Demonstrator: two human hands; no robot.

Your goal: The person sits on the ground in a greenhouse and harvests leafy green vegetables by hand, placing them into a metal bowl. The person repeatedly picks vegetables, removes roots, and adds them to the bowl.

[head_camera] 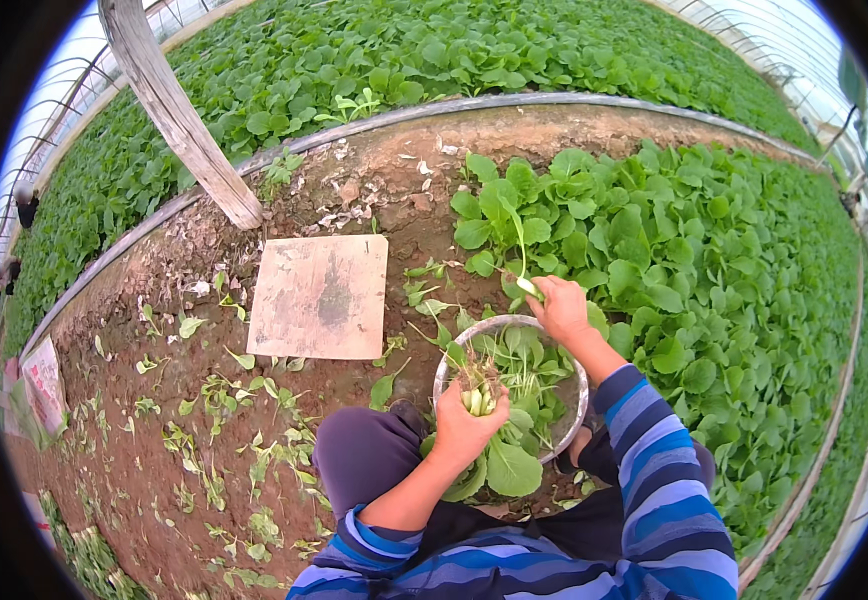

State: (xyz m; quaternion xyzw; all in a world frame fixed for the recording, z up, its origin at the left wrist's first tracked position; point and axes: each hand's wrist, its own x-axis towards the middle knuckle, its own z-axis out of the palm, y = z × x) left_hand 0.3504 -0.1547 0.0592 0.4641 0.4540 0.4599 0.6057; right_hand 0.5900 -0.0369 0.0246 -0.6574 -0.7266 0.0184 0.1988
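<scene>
My left hand (466, 424) is closed around a bunch of leafy greens (483, 396). Its pale stems and thin roots point up, and the broad leaves hang towards my lap. Between the fingers of my right hand (565, 313) is a single green plant (530, 288), its pale stem base at my fingertips and a yellowish-green stalk showing above it. Under both hands stands a round basin (505, 321) with a pale rim, holding loose leaves and stalks (525, 367). Just beyond my right hand is the edge of a dense bed of growing greens (674, 270).
A flat, stained board (319, 300) lies on the soil ahead-left. Behind it leans a wooden post (179, 127) beside a long grey pipe (434, 111). Torn leaves (209, 397) litter the ground. A printed bag (44, 386) and harvested greens (93, 559) lie left; people (26, 206) are farther off.
</scene>
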